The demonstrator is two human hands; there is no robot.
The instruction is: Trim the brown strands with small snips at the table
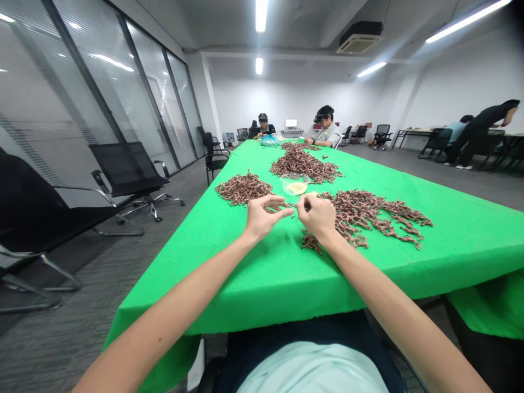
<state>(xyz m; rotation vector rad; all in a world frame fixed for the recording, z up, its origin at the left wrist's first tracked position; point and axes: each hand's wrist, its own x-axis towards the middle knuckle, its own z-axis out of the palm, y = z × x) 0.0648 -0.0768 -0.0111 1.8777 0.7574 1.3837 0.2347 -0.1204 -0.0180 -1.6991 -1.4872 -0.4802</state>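
No words or numbers can be read here. Near the far end of the green table (446, 218), by its right edge, a person's grey shirt (331, 137) has a yellow spot (326, 132), too tiny to read. The screen (291, 123) past the far edge just looks white

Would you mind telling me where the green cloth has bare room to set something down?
Bare cloth lies between the left forearm and right forearm, and right of the rightmost brown pile. It is crowded around the clear bowl, between that pile, the left pile and the pile beyond it.
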